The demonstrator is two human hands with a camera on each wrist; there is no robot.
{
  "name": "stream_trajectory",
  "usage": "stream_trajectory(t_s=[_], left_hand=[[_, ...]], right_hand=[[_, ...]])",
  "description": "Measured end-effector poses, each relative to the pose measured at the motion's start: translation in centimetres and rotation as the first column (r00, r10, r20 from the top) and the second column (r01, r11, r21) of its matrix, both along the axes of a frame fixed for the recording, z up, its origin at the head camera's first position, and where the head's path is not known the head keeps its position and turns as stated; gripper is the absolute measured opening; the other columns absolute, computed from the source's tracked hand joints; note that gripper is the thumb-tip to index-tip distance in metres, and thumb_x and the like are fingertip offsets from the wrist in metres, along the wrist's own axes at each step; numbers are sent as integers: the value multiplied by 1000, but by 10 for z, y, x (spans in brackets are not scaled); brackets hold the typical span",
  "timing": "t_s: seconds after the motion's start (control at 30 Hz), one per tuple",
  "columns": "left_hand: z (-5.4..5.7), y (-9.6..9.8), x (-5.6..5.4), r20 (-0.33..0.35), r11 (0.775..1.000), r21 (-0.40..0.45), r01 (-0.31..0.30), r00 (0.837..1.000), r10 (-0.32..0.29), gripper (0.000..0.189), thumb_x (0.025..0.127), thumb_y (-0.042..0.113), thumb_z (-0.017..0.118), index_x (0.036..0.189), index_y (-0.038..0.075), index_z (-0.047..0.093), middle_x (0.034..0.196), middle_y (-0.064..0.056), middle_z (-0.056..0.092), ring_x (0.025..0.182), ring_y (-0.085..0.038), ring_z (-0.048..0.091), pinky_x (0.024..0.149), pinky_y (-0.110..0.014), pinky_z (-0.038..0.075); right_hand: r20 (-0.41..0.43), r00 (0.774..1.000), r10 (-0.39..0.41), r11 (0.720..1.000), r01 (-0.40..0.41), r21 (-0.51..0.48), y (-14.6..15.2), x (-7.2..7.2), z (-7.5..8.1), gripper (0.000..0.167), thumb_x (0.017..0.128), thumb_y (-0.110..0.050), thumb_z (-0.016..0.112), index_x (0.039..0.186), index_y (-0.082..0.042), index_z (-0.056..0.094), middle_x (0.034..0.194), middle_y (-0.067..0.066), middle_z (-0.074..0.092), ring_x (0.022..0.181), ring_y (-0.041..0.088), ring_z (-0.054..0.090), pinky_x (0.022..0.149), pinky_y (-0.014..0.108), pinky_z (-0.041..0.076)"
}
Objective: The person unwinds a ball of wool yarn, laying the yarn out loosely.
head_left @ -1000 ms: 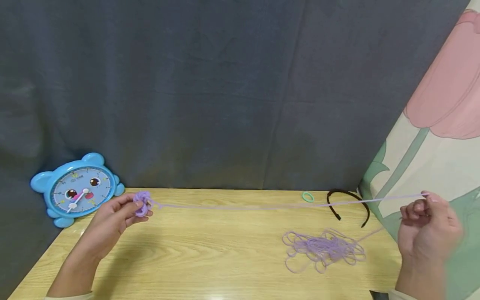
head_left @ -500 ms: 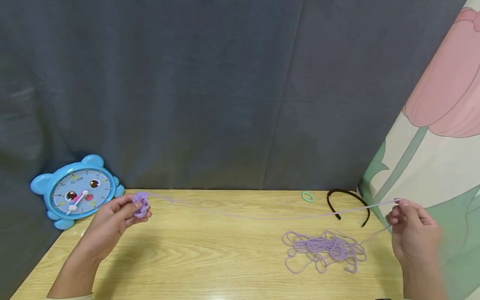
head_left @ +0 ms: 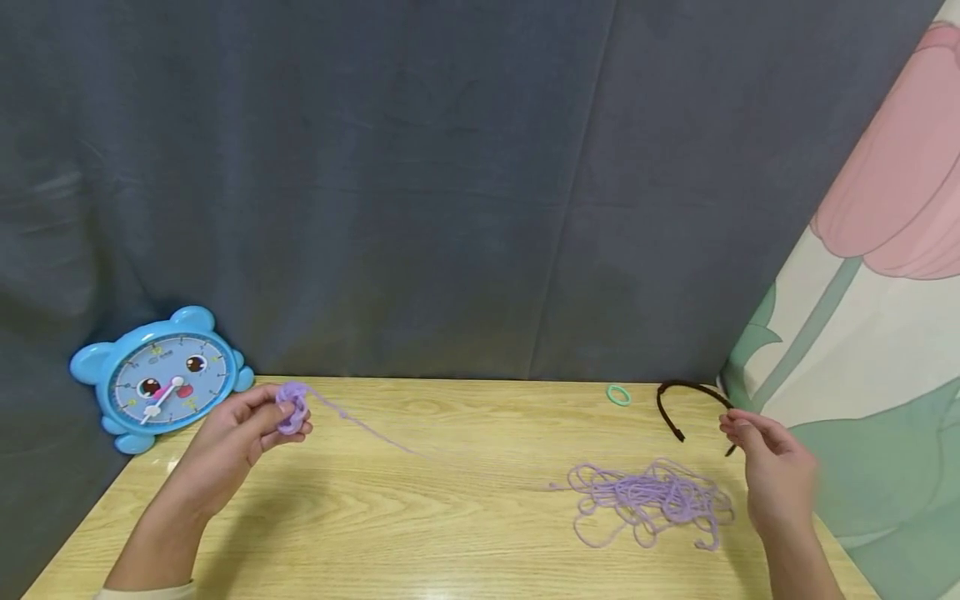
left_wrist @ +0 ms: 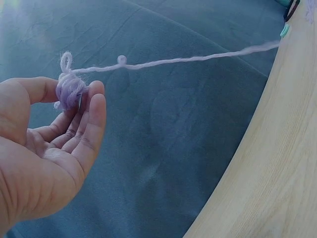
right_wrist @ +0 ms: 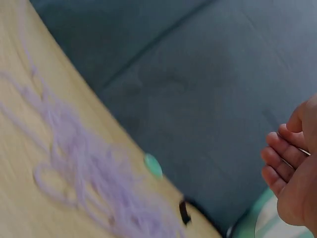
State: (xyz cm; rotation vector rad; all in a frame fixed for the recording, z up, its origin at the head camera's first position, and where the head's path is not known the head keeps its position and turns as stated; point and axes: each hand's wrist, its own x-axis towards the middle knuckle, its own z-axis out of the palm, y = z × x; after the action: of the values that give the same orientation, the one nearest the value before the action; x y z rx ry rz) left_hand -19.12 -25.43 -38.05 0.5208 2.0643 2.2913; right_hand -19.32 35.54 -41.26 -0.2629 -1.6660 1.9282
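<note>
In the head view my left hand [head_left: 228,437] pinches a small wound ball of light purple yarn [head_left: 291,408] between thumb and fingers. The left wrist view shows that ball [left_wrist: 70,91] with a small loop on top. A strand [head_left: 371,431] runs from it, slanting down and rightward toward a loose, tangled yarn pile [head_left: 648,496] on the table. My right hand [head_left: 776,475] is up at the right of the pile, thumb near the loosely curled fingers. No yarn shows in it. In the right wrist view its fingers [right_wrist: 280,153] are bent and bare.
A blue animal-shaped clock [head_left: 168,375] leans at the back left, behind my left hand. Along the back right of the table [head_left: 420,533] lie a green hair tie [head_left: 610,392] and a black headband [head_left: 693,385], partly behind my right hand. A dark curtain [head_left: 420,208] hangs behind.
My right hand has come leftward and down and let go of the yarn. The strand, taut between the hands before, has sagged toward the pile. My left hand has barely moved.
</note>
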Motion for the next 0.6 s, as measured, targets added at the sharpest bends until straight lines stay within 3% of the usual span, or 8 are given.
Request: stream_trajectory(t_s=[0.13, 0.3, 0.4, 0.6], left_hand=[[0, 1, 1, -3, 1000, -16, 4, 1000, -5, 18, 109, 5, 48, 114, 8, 65, 100, 1, 70, 91, -13, 74, 86, -24, 61], [1, 2, 3, 0, 1000, -26, -1, 1000, 1, 17, 108, 5, 48, 112, 9, 65, 99, 1, 70, 91, -13, 74, 85, -25, 61], [2, 3, 4, -7, 1000, -29, 1, 1000, -1, 17, 108, 5, 48, 112, 8, 64, 99, 1, 70, 92, -13, 74, 86, -25, 62], [4, 4, 5, -24, 1000, -26, 10, 1000, -11, 16, 108, 5, 48, 112, 7, 63, 100, 0, 69, 92, -14, 73, 86, -25, 62]], right_hand=[[-38, 999, 13, 999, -12, 41, -32, -1, 17, 15, 101, -5, 63, 106, 3, 75, 85, -7, 79, 82, 6, 74, 88, 9, 53], [-148, 977, 152, 987, -142, 79, -87, -7, 35, 18, 101, -3, 63, 107, 13, 69, 88, -2, 79, 85, 9, 75, 91, 16, 56], [-182, 951, 251, 966, -234, 110, -118, -13, 37, 21, 101, -3, 63, 108, 17, 66, 89, -1, 79, 87, 10, 75, 92, 19, 57], [-132, 904, 406, 904, -377, 200, -172, -23, 30, 26, 102, -8, 63, 112, 16, 64, 94, -4, 79, 91, 10, 74, 93, 23, 58]])
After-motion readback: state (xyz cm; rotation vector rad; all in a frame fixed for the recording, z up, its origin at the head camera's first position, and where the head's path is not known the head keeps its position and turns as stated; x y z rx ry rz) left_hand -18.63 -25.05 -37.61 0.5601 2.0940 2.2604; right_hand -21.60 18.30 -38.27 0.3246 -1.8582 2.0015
